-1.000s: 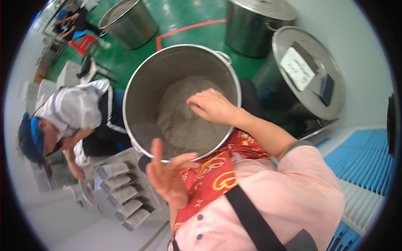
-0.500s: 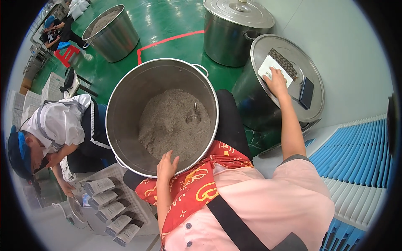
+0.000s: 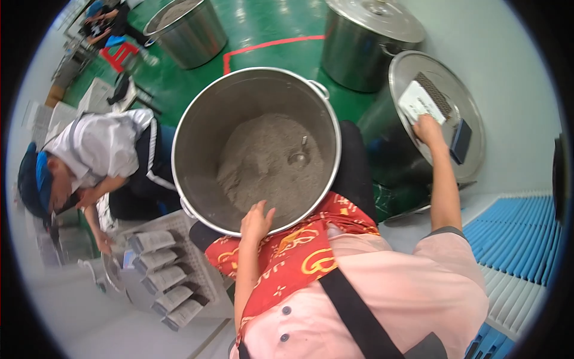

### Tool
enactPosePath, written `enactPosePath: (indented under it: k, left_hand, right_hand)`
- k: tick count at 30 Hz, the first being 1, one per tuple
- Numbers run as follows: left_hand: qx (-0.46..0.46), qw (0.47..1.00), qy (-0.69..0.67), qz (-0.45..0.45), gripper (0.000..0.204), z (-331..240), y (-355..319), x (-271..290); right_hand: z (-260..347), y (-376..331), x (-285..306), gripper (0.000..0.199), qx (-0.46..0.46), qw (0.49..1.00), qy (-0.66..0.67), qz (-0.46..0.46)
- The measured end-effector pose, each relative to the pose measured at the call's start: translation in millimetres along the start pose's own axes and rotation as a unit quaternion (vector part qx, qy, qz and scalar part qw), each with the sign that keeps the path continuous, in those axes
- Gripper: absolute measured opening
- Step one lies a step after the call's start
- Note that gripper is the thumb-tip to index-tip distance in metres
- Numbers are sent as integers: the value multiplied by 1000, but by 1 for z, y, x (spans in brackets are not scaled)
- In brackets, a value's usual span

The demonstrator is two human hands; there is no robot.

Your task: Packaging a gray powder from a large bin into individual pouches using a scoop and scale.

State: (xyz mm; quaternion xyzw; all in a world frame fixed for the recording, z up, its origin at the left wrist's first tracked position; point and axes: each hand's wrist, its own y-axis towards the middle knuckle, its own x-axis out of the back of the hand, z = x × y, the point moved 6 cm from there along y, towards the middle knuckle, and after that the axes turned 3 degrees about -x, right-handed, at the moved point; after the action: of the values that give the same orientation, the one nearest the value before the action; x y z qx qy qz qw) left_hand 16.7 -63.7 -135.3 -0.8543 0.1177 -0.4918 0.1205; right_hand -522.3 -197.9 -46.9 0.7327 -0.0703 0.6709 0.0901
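Note:
A large steel pot (image 3: 185, 125) stands between my legs, with grey-brown powder (image 3: 263, 161) in its bottom. A small metal scoop (image 3: 299, 157) lies partly sunk in the powder. My left hand (image 3: 257, 222) rests at the pot's near rim, its fingers loosely stretched over the inside and holding nothing. Out to the right, my right hand (image 3: 428, 129) grips the near edge of a flat white packet (image 3: 417, 103). That packet lies on a steel lid (image 3: 400, 78), against a brown patterned item (image 3: 435, 94). Beside my right hand lies a dark phone (image 3: 460, 142).
On my left a person (image 3: 101, 143) in white bends over, one hand near a round metal piece (image 3: 112, 270). Several filled pouches (image 3: 164, 278) stand in a pale crate (image 3: 200, 254). More steel pots (image 3: 371, 57) stand ahead. Blue slatted panels (image 3: 514, 227) are at right.
My right hand has gone from lying over the white packet to gripping its near edge. My left hand stays at the pot's rim. The whole view has shifted.

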Motion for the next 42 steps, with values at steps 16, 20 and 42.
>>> enactPosePath:
  k: [16,20,42]
  left_hand:
    - [-84,941,-313,-96,39,-30,-7,37]
    - [-132,797,-581,-102,40,-69,-16,73]
    - [-34,817,-527,-231,19,-24,-29,88]
  right_hand:
    - [143,-27,151,25,130,908,388,-91]
    - [290,-84,152,19,308,814,487,74]
    - [424,-171,97,31,459,606,566,319]
